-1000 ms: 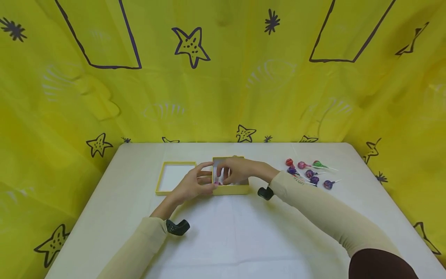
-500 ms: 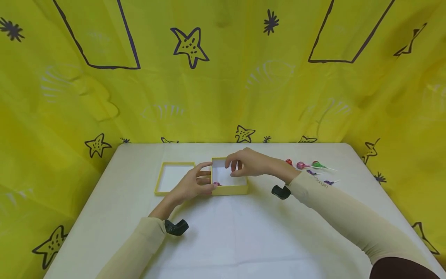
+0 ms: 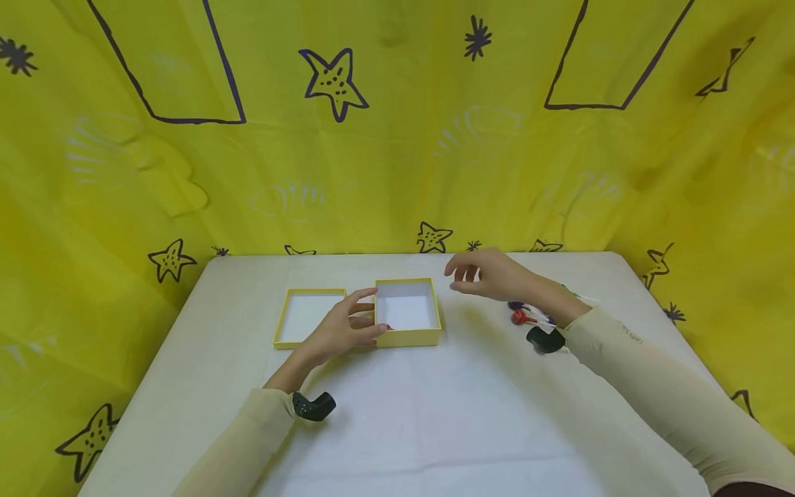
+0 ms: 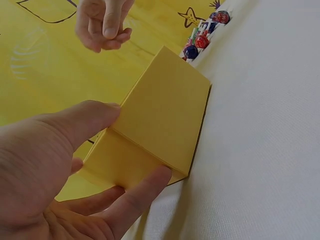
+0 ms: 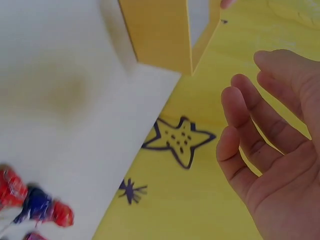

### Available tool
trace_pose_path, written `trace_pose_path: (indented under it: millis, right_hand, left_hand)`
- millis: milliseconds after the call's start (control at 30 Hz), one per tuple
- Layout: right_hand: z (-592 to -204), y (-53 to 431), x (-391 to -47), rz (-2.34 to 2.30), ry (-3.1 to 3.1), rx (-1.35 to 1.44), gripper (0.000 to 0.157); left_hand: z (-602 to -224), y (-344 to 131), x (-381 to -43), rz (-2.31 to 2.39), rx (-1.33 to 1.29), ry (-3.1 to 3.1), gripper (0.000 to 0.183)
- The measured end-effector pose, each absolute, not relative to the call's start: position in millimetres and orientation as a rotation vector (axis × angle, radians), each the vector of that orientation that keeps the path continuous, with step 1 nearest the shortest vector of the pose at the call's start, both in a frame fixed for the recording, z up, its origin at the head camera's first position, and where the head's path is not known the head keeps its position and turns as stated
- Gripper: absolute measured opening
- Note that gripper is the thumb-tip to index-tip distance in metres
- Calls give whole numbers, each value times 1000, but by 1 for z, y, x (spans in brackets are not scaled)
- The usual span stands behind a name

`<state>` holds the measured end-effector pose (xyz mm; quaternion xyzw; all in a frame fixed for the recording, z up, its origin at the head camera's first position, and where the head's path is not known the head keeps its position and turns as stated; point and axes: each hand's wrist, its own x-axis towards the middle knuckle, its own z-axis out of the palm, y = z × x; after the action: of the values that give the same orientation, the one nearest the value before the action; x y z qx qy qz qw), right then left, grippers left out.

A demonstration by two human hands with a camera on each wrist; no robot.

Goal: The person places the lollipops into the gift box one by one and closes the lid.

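Observation:
A small yellow box (image 3: 408,338) with a white inside sits uncovered on the table. My left hand (image 3: 338,331) holds it at its left side; in the left wrist view the thumb lies at a corner and the fingers rest on the side wall. A bit of a pinkish-red wrapped lollipop (image 3: 389,326) shows inside the box by my thumb. My right hand (image 3: 491,275) hovers above the table between box and loose lollipops, fingers loosely curled around nothing. Beneath its wrist lie several wrapped lollipops, among them a red one (image 3: 518,317), partly hidden by the arm.
The shallow yellow-rimmed box lid (image 3: 315,290) lies left of the box, partly behind my left hand. A white cloth covers the table (image 3: 397,414). Yellow curtains (image 3: 397,159) with starfish drawings hang behind and at both sides.
My right hand has come up out of the box and moved right toward the loose lollipops, holding nothing. My left hand has stayed on the box.

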<state>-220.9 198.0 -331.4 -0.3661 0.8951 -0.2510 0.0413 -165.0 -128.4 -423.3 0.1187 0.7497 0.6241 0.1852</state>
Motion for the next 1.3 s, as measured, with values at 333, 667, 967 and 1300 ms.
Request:
trace_pose_path:
  millis: [333, 667, 967, 1300]
  right_hand:
    - [-331, 245, -214, -753, 2827, -948, 19]
    - [-342, 288, -210, -777, 2831, -806, 26]
    - [-349, 319, -218, -652, 2924, -782, 26]
    - [-363, 352, -227, -614, 2956, -629, 31]
  left_hand:
    - [-425, -128, -163, 1763, 344, 2130, 87]
    - [-427, -128, -164, 1740, 355, 2177, 86]
    - [-424, -129, -162, 1741, 361, 2191, 85]
    - [-426, -130, -164, 1766, 377, 2162, 85]
